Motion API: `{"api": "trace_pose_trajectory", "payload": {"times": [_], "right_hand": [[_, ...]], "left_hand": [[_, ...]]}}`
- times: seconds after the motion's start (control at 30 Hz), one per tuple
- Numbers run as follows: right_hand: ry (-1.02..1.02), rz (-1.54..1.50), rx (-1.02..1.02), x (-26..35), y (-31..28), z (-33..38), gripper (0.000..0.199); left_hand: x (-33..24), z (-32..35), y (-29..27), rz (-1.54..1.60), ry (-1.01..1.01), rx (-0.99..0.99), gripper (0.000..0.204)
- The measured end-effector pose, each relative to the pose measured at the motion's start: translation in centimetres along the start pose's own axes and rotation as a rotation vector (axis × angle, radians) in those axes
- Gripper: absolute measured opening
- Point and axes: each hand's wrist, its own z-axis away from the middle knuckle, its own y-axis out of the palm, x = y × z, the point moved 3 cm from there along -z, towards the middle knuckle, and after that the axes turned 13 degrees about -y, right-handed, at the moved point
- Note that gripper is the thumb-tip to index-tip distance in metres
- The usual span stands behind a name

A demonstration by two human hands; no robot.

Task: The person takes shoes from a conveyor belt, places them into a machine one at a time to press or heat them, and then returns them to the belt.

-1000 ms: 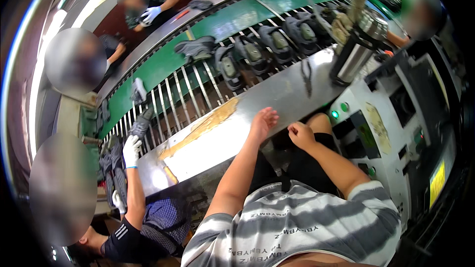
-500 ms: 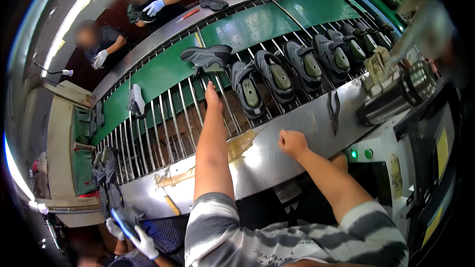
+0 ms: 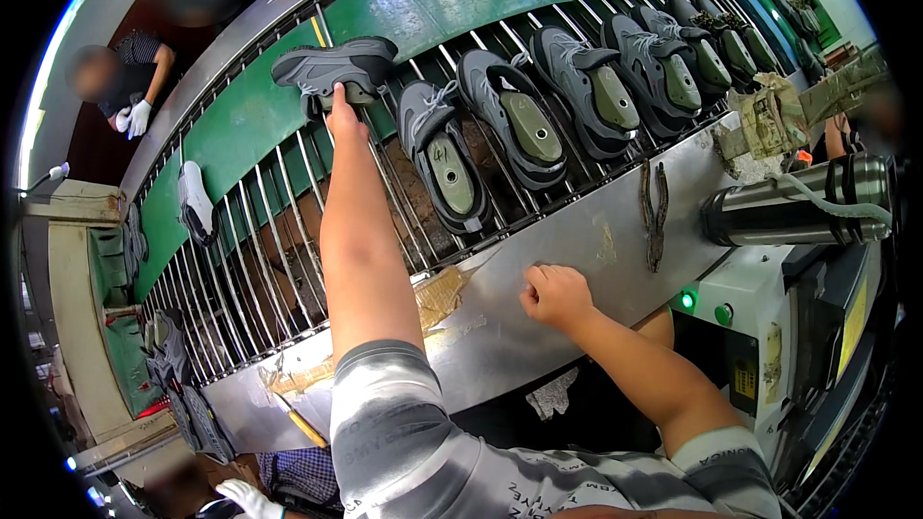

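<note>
My left hand point(image 3: 344, 121) reaches over the metal rollers to a grey lace-up shoe point(image 3: 336, 65) lying on its side. Its thumb presses against the green last inside that shoe; the other fingers are mostly hidden. My right hand point(image 3: 558, 295) is curled into a loose fist above the steel ledge, with nothing showing in it. Just right of the left arm, a grey shoe with a green last point(image 3: 447, 159) sits on the rollers. More shoes of this kind point(image 3: 514, 120) stand in a row to its right.
Pliers point(image 3: 656, 216) and a steel flask point(image 3: 798, 202) are on the ledge point(image 3: 615, 231) at right. A yellow-handled tool point(image 3: 301, 420) lies at its near left. A white-and-grey shoe point(image 3: 195, 202) rests farther left. Co-workers in white gloves point(image 3: 138, 118) stand across the line and at lower left.
My left hand has moved forward and now touches the sideways shoe. The right fist stays over the ledge. The whole view has shifted, and the near-left co-worker's blue item is out of view.
</note>
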Motion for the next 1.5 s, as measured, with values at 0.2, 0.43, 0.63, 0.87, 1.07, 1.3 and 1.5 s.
{"api": "trace_pose_trajectory", "payload": {"times": [0.2, 0.43, 0.63, 0.87, 1.07, 1.3, 1.5], "right_hand": [[-0.021, -0.003, -0.009, 0.4, -0.5, -0.4, 0.013], [-0.025, 0.005, -0.006, 1.0, -0.5, 0.2, 0.015], [-0.038, 0.016, -0.056, 2.0, -0.4, 0.9, 0.013], [0.133, -0.082, -0.176, 3.6, -0.9, 3.3, 0.013], [-0.222, -0.845, 0.994, 21.1, -9.0, 18.1, 0.036], [-0.330, -0.968, 0.812, 23.4, -6.0, 27.4, 0.030], [-0.173, -0.702, 0.510, 20.8, -8.7, 26.3, 0.039]], "left_hand": [[-3.3, -2.7, 1.5, 0.322, 0.092, 0.029, 0.045], [-7.4, 5.1, -4.9, 0.073, -0.076, 0.348, 0.017], [-5.6, 23.9, -23.6, -0.086, 0.003, 0.302, 0.031], [3.7, 45.3, -33.8, 0.023, -0.166, 0.341, 0.039], [9.0, 46.4, -34.7, -0.079, -0.140, 0.434, 0.022], [13.0, 46.4, -22.9, -0.272, -0.262, 0.650, 0.026], [17.4, 49.1, -13.8, -0.400, -0.229, 0.689, 0.037]]}}
